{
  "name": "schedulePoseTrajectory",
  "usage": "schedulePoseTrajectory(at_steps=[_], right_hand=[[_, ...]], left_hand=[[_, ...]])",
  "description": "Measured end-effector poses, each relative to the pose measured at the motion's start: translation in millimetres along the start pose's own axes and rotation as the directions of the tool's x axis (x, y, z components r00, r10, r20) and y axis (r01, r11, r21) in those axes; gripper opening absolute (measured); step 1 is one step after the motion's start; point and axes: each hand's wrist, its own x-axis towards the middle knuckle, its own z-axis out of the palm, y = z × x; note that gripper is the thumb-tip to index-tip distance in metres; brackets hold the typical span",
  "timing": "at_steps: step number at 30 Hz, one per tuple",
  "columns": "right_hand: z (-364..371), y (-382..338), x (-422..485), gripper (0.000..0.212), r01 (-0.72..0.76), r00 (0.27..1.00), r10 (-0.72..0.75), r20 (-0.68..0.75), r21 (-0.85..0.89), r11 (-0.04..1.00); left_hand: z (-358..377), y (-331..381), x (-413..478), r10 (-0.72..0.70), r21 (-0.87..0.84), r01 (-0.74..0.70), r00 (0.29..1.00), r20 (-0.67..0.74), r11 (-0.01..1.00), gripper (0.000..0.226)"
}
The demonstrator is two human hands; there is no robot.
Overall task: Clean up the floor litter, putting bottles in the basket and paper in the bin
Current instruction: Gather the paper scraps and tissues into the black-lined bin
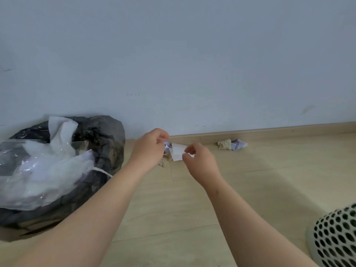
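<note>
My left hand and my right hand are both stretched out above the wooden floor near the skirting board. Between them is a white paper scrap: my right hand pinches its right edge with thumb and forefinger. My left hand's fingers are curled and pinch crumpled paper at the scrap's left side. A beige crumpled piece shows just below my left hand. Further right, a beige paper ball and a pale purple paper ball lie against the skirting. The black-lined bin stands at the left, stuffed with white paper and clear plastic.
A white perforated basket shows at the lower right corner. A plain pale wall closes the far side, with a wooden skirting board along its foot. Light wood flooring lies under my arms.
</note>
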Motion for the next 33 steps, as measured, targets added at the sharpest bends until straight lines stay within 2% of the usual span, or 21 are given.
schedulePoseTrajectory(at_steps=[5,9,11,15,18,21,24,30,33], right_hand=[[-14.9,75.7,-9.4,0.027,-0.216,0.975,0.216,-0.048,0.008,0.976],[-18.5,121.5,-11.5,0.028,-0.357,0.933,0.356,-0.043,-0.01,0.934],[-23.8,136.6,-5.8,0.029,-0.386,0.922,0.384,-0.048,-0.029,0.922],[-35.7,158.3,15.7,0.03,-0.403,0.915,0.398,-0.063,-0.089,0.911],[-41.8,169.2,40.7,0.034,-0.39,0.921,0.384,-0.069,-0.127,0.912],[-43.4,176.5,69.8,0.037,-0.383,0.923,0.374,-0.09,-0.126,0.915],[-39.4,183.9,103.6,0.04,-0.375,0.927,0.36,-0.108,-0.18,0.91],[-37.1,191.0,159.6,0.048,-0.352,0.934,0.301,-0.194,-0.349,0.868],[-36.3,195.1,184.1,0.051,-0.366,0.93,0.325,-0.169,-0.418,0.831]], left_hand=[[76.3,-14.6,-1.4,-0.104,0.091,0.086,0.969,0.222,0.992,0.031],[110.9,-26.4,-5.9,-0.222,0.161,0.184,0.939,0.261,0.97,0.038],[123.5,-31.7,-2.6,-0.234,0.236,0.169,0.93,0.282,0.957,0.042],[142.0,-49.0,8.2,-0.255,0.376,0.118,0.905,0.34,0.919,0.051],[154.3,-71.7,5.7,-0.401,0.555,0.188,0.868,0.292,0.81,0.06],[162.8,-92.1,-2.5,-0.548,0.65,0.291,0.804,0.233,0.703,0.088],[162.9,-101.5,8.2,-0.538,0.659,0.277,0.811,0.231,0.7,0.109],[156.4,-99.9,18.2,-0.55,0.681,0.253,0.793,0.26,0.687,0.11],[156.3,-102.3,17.6,-0.548,0.686,0.247,0.796,0.259,0.684,0.109]])
